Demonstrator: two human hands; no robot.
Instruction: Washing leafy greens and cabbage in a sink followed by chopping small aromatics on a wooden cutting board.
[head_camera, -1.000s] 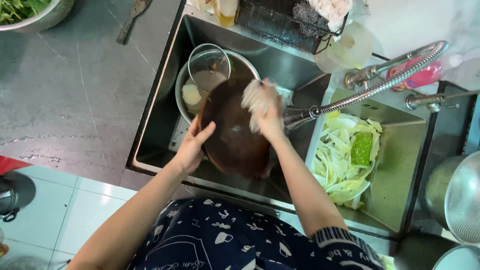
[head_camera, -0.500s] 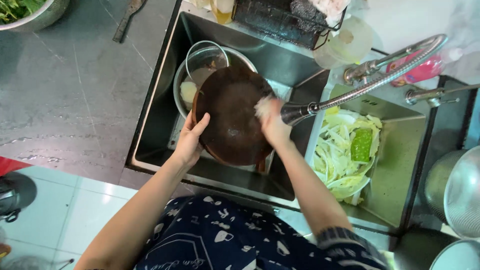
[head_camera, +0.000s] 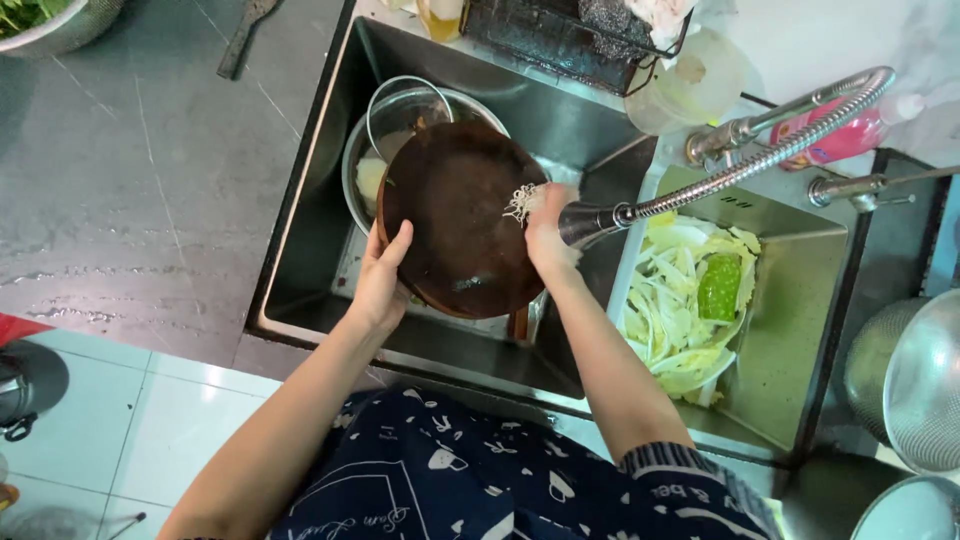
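Steel sink (head_camera: 300, 270): pot (head_camera: 400, 110), round brown board (head_camera: 460, 220).

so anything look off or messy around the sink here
Nothing is damaged or spilled. The left hand tilts the round brown board over the sink while the right hand scrubs it. Cabbage scraps fill the side basin.

A round, dark brown wooden chopping board (head_camera: 460, 225), wet and glossy, is held tilted over the left basin of a steel sink (head_camera: 300, 250); a pale, stringy scrubbing pad (head_camera: 521, 203) presses against the board's right edge, just beside the spray head of a flexible tap.
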